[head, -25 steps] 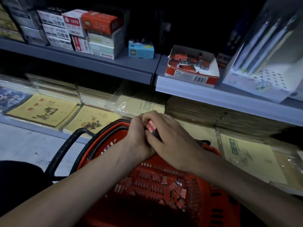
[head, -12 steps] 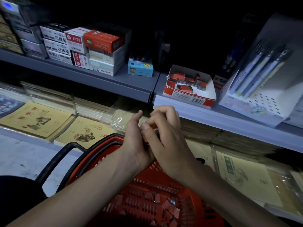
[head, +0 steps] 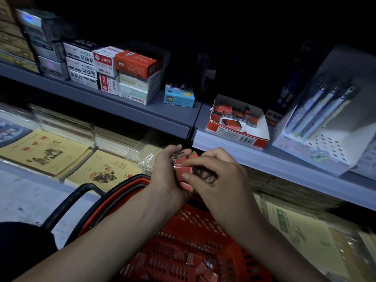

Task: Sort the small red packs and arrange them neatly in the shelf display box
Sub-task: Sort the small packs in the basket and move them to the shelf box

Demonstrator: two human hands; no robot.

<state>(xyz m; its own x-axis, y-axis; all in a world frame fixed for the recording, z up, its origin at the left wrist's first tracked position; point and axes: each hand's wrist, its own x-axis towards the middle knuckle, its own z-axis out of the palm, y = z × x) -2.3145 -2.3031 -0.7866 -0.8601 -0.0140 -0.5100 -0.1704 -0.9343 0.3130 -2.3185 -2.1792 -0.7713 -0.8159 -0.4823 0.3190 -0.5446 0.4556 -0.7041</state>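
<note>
Squaring up red packs, left hand cupping them, right hand pinching one; next I guess they go in the box.

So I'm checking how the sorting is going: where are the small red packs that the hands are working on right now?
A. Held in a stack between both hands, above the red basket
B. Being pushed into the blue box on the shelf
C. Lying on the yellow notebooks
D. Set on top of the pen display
A: the left hand and right hand together grip a stack of small red packs above the red basket, short of the display box.
</note>
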